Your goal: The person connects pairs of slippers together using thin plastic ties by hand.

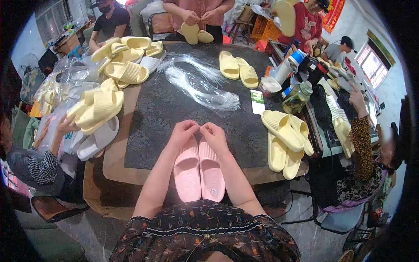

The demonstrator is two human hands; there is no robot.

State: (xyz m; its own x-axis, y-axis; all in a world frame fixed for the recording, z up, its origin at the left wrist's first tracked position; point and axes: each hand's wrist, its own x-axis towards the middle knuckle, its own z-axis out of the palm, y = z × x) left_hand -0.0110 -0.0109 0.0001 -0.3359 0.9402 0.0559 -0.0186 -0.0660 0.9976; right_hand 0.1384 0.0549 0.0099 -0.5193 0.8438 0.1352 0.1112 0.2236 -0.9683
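Observation:
A pair of pink slide slippers [187,179] lies side by side at the table's near edge, straps away from me. Over their toe ends, my left hand [183,132] and my right hand [214,138] meet, fingertips pinched close together. Whatever is between the fingers is too small to make out. Beyond them, a loose bundle of clear plastic strands [196,89] is spread on the dark patterned tabletop [150,131]. Yellow slippers [279,129] are stacked to the right of my hands. Another yellow pair [229,65] sits at the far right.
Several yellow slippers [127,72] and clear bags [65,78] are heaped on the left, beside grey slippers [98,142]. A co-worker's hand [65,124] is there. Another person's hands [192,18] hold yellow slippers across the table. Bottles [290,65] and a jar [301,94] stand at right.

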